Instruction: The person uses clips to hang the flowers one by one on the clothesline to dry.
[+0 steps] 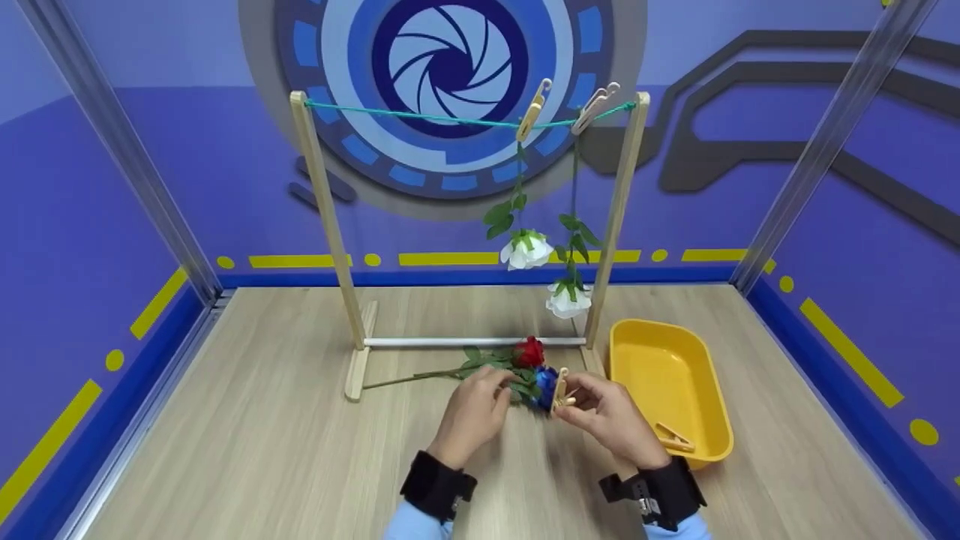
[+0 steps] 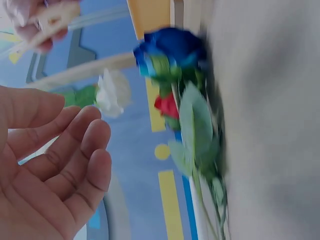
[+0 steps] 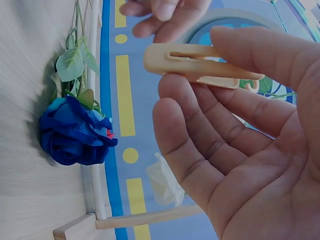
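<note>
We see the right grip (image 1: 609,416) pinching a beige clothespin (image 3: 160,59) between thumb and fingers, above the desk (image 1: 262,450). The left grip (image 1: 472,409) is loosely spread and holds nothing. The blue rose (image 3: 75,130) and the red rose (image 1: 529,352) lie together on the desk, while two white roses (image 1: 526,251) hang head-down from the green cord (image 1: 420,115). We judge that the clothespin is being made ready. The next move probably calls for lifting one lying rose by its stem towards the cord.

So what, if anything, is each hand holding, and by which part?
Right hand: a clothespin, pinched by its slotted body between thumb and fingers. Left hand: nothing.
</note>
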The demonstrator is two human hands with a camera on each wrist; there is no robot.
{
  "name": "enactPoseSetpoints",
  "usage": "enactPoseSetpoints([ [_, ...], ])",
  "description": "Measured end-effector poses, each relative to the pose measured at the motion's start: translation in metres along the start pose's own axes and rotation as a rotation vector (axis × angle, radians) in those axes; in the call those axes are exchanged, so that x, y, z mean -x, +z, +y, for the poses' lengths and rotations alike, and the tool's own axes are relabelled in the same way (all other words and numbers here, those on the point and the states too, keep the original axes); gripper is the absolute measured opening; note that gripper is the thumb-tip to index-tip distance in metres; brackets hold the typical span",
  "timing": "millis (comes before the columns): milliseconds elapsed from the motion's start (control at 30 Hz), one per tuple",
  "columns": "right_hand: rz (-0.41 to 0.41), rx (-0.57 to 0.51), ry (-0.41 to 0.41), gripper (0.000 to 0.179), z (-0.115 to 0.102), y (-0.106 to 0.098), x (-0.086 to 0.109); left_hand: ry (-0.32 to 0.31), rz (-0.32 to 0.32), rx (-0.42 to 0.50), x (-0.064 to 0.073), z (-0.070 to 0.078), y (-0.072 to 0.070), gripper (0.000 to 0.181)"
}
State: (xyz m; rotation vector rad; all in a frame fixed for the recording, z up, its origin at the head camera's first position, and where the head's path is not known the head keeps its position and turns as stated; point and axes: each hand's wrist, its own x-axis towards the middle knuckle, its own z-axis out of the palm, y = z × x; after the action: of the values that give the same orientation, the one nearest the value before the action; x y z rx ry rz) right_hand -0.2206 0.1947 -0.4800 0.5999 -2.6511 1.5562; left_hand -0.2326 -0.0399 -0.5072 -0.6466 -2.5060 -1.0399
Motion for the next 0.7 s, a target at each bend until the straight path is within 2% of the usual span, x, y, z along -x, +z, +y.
enactPoseSetpoints([
  [233, 0.010, -0.037, 0.020, 0.026, -0.001, -0.001, 0.001, -0.040, 0.033, -0.085, -0.009, -0.025, -0.016, 0.019],
  [433, 0.010, -0.034, 0.015, 0.025, -0.001, 0.000, 0.001, -0.072, -0.030, -0.186, -0.015, -0.047, -0.023, 0.019],
  [700, 0.005, -0.043, 0.011, 0.026, -0.002, 0.000, 0.001, -0.016, -0.011, -0.297, -0.021, -0.077, -0.019, 0.016],
])
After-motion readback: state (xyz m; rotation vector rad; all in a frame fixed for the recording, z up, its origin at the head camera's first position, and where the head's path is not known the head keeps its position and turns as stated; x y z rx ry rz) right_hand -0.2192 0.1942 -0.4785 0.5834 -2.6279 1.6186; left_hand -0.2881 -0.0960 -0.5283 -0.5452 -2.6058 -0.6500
